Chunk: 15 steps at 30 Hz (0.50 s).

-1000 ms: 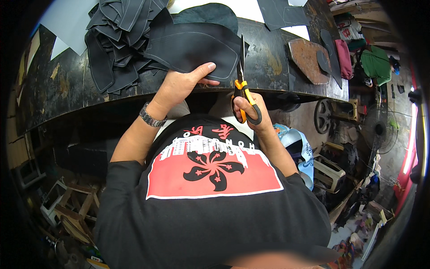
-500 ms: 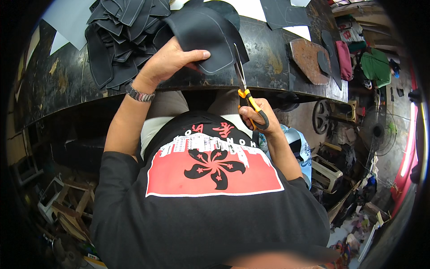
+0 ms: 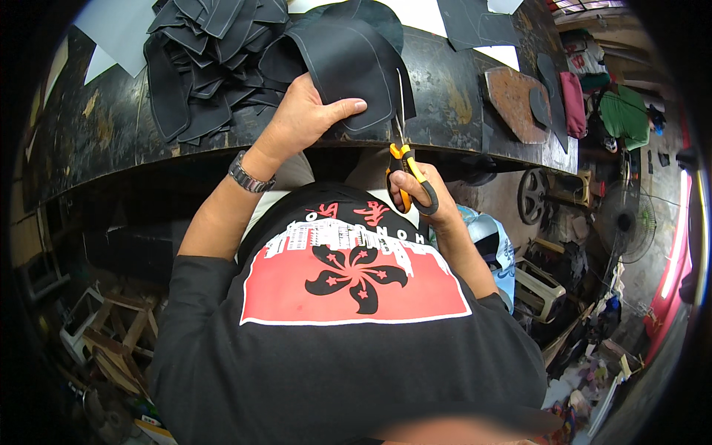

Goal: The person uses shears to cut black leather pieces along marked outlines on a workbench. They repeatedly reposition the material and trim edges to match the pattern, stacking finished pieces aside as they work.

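Head view: a heap of black cut pieces [image 3: 208,67] lies at the left of my dark workbench [image 3: 96,141] — too overlapped to count. My left hand [image 3: 304,119] pinches one black leather piece [image 3: 348,70] at the bench edge, thumb on top. My right hand [image 3: 419,196] is closed through one pair of orange-handled scissors [image 3: 404,159] — blades at the piece's right edge

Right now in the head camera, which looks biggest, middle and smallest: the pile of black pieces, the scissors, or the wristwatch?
1. pile of black pieces, by far the biggest.
2. scissors in the right hand.
3. wristwatch on the left wrist, smallest.
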Motion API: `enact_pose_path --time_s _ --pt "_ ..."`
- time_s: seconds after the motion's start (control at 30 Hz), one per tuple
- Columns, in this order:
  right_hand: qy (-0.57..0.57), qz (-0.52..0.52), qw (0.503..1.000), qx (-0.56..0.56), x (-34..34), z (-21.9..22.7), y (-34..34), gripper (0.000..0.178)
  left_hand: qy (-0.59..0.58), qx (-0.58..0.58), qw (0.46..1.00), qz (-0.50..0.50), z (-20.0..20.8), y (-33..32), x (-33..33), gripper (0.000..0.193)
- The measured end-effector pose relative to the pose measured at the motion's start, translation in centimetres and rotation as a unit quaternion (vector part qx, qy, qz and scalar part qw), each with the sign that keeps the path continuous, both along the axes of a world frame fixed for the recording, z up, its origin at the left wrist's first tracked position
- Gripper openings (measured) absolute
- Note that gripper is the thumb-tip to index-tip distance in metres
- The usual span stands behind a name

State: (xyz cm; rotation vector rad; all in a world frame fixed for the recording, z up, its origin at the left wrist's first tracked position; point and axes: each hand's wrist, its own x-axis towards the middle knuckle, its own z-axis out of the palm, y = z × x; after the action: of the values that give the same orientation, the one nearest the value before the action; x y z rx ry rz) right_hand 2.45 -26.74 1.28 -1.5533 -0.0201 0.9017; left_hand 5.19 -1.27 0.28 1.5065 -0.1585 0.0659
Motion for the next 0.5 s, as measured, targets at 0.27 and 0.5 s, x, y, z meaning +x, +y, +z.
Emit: enact_pose_path --time_s 0.27,0.5 --pt "0.000 -0.017 0.998 -0.065 -0.7 -0.2 -0.2 0.038 0.041 -0.019 0.999 -0.019 -0.6 0.8 0.6 0.046" --pt "0.014 -0.015 0.998 -0.051 -0.7 -0.2 -0.2 0.037 -0.033 -0.063 0.994 0.082 0.3 -0.4 0.2 0.101"
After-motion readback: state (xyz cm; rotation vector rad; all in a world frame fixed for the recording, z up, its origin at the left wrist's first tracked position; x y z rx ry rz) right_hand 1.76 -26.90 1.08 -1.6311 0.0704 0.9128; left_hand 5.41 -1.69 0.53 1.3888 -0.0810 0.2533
